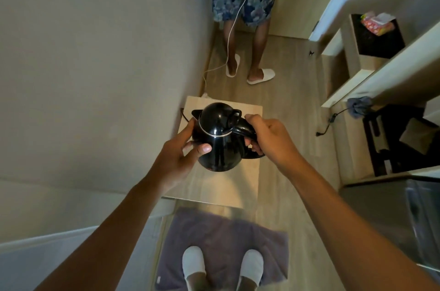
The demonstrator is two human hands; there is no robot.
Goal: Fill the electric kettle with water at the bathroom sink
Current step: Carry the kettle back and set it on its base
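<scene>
A glossy black electric kettle (pixel 217 138) with its lid closed is held over a small light wooden table (pixel 247 186) that stands against the left wall. My right hand (pixel 269 140) is closed around the kettle's handle on its right side. My left hand (pixel 181 150) cups the kettle's body from the left, thumb across the front. The spout points away from me to the upper left. No sink or tap is in view.
A second person (pixel 245 29) in patterned shorts and white slippers stands ahead in the narrow hallway, a white cable trailing to the floor. A purple mat (pixel 221 238) lies under my slippered feet. Shelving (pixel 371 48) and a dark luggage rack (pixel 395 138) line the right side.
</scene>
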